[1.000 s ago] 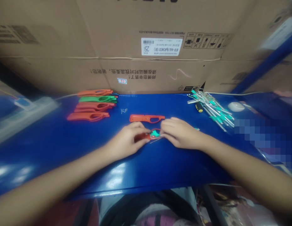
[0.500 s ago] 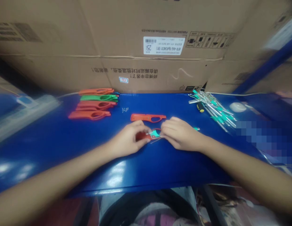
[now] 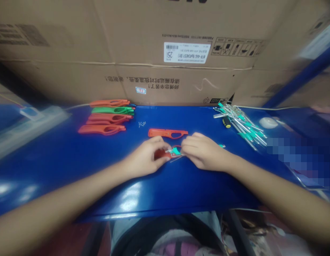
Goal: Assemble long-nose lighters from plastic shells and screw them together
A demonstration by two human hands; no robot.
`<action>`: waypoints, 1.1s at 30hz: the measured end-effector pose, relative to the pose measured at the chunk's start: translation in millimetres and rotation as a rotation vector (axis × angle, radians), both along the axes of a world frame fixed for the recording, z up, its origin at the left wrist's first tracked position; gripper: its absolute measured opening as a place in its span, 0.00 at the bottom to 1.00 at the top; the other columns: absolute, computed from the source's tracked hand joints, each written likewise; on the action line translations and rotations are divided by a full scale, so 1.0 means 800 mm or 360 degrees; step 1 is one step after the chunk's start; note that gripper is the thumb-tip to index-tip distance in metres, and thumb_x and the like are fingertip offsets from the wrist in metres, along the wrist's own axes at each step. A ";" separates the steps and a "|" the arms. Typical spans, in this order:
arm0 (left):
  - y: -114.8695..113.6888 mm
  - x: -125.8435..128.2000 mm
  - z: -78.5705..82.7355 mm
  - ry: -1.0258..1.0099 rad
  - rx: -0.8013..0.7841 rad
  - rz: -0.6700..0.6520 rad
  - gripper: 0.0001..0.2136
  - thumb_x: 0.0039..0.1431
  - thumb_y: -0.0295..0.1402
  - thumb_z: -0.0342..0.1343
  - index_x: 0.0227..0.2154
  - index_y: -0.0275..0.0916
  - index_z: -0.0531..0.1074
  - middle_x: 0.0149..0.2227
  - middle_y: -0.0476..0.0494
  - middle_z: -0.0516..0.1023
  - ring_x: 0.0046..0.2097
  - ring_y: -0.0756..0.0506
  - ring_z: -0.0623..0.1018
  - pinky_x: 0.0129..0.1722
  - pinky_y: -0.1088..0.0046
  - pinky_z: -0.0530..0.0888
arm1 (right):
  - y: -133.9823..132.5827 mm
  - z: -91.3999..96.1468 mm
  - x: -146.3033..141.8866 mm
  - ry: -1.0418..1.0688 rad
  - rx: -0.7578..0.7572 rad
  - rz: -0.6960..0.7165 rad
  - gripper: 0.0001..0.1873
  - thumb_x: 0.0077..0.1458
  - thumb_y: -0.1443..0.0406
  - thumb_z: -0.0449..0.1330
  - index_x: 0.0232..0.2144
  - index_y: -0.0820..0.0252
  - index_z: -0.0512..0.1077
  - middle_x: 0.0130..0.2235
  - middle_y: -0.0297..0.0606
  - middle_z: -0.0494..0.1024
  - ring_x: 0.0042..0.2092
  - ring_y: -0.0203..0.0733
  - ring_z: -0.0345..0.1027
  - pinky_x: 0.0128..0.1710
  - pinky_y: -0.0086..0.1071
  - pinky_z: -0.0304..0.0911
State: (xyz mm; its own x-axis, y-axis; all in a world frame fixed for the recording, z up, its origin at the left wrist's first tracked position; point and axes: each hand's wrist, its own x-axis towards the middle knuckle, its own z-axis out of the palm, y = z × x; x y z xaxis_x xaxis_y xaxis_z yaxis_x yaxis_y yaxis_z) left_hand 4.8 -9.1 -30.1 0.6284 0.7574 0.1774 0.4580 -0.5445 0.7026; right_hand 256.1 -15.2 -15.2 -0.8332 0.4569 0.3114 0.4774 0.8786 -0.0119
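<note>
My left hand point(image 3: 146, 156) is closed round the left part of an orange lighter casing half point(image 3: 160, 154), low over the table. A green trigger piece point(image 3: 176, 151) with thin wire lies in the casing, between my hands. My right hand point(image 3: 203, 153) has its fingers pinched together at the casing's right end; its fingers hide what they grip. Behind that hand a small green and metal end point(image 3: 222, 146) sticks out. Just beyond my hands lies another orange casing half point(image 3: 160, 133), open side up, with a finger hole.
Several orange and green lighter handles point(image 3: 103, 129) lie stacked at the left. Metal rods with green pieces point(image 3: 246, 124) form a pile at the right, beside a yellow-black screwdriver point(image 3: 226, 122) and a white round object point(image 3: 268, 122). A cardboard wall point(image 3: 143, 35) stands behind the blue table point(image 3: 114, 192).
The view has shifted very slightly. Both hands stay at the casing in nearly the same pose.
</note>
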 end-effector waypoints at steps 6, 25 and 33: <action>-0.001 0.000 -0.002 -0.0005 0.0016 0.0009 0.08 0.61 0.30 0.58 0.42 0.38 0.77 0.41 0.43 0.74 0.43 0.44 0.77 0.49 0.61 0.76 | -0.001 0.003 0.000 -0.0069 0.0047 0.0029 0.13 0.64 0.73 0.49 0.33 0.61 0.72 0.34 0.39 0.76 0.37 0.41 0.63 0.40 0.34 0.51; -0.005 -0.003 0.005 0.0449 0.0659 -0.0308 0.18 0.72 0.32 0.45 0.58 0.37 0.73 0.42 0.37 0.72 0.43 0.42 0.72 0.45 0.62 0.74 | -0.002 0.009 0.001 -0.0178 0.0043 -0.0019 0.10 0.64 0.71 0.53 0.33 0.63 0.74 0.32 0.38 0.75 0.36 0.42 0.62 0.39 0.36 0.49; -0.014 0.002 0.010 0.0725 0.0832 -0.0276 0.19 0.73 0.33 0.43 0.60 0.36 0.71 0.42 0.36 0.72 0.42 0.41 0.71 0.42 0.61 0.75 | -0.004 0.022 0.011 -0.0093 -0.0118 -0.0070 0.10 0.65 0.68 0.53 0.34 0.62 0.75 0.35 0.40 0.77 0.39 0.42 0.66 0.41 0.37 0.51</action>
